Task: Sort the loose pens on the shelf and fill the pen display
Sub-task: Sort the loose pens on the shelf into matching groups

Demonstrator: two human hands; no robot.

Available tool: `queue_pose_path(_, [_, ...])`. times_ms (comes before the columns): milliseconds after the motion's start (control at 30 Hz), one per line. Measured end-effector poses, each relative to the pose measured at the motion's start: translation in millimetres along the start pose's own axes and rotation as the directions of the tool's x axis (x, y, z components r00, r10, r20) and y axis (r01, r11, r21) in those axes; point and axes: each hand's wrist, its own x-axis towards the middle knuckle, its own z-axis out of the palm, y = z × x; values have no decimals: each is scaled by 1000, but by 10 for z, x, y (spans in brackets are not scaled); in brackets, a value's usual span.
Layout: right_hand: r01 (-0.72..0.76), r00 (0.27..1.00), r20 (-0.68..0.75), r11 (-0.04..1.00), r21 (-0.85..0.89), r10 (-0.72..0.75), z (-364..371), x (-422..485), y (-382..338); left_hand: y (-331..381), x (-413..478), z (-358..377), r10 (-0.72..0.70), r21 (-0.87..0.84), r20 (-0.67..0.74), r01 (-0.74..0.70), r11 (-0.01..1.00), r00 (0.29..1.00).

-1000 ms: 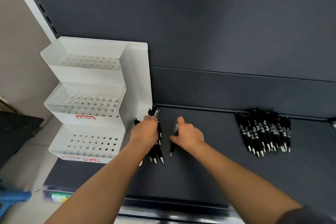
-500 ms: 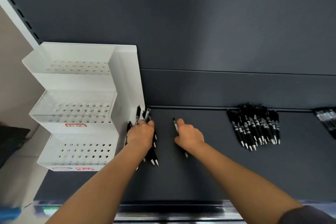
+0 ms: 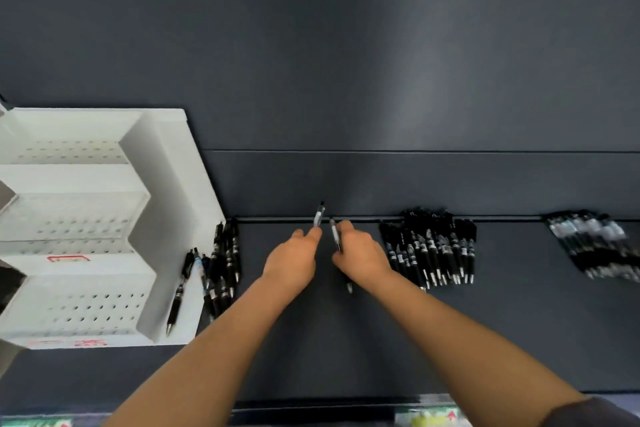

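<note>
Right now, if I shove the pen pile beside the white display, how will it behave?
Probably scatters, not slides as one: the pen pile is loose, unbanded, overlapping. Round barrels would likely roll on the flat shelf. The pen against the white display may slip down.

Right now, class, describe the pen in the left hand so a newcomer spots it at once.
Find the white tiered display at the left end of the shelf, then go right past the pens beside it. The left hand pinches this pen: pale-barrelled, jutting past the fingers, while the pen in the right hand shows at both ends.
</note>
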Motion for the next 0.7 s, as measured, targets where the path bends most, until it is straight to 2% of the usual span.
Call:
queue_pose_path(167, [-39, 995, -97, 999, 8, 40, -492, -94, 761, 862, 241, 200, 67, -180, -22, -70, 981, 998])
queue_pose_path(367, [-120, 981, -155, 993, 16, 121, -926, -97, 1574, 1702, 464, 418, 63, -418, -30, -70, 906, 998])
queue_pose_path(500, [-155, 976, -152, 988, 25, 157, -1056, -118, 1949, 2021, 551, 518, 84, -421, -59, -101, 902, 995])
queue_pose_path(700, [-248, 957, -152, 969, 18, 248, -1283, -229, 2486, 2560, 650, 621, 197, -421, -47, -199, 885, 979])
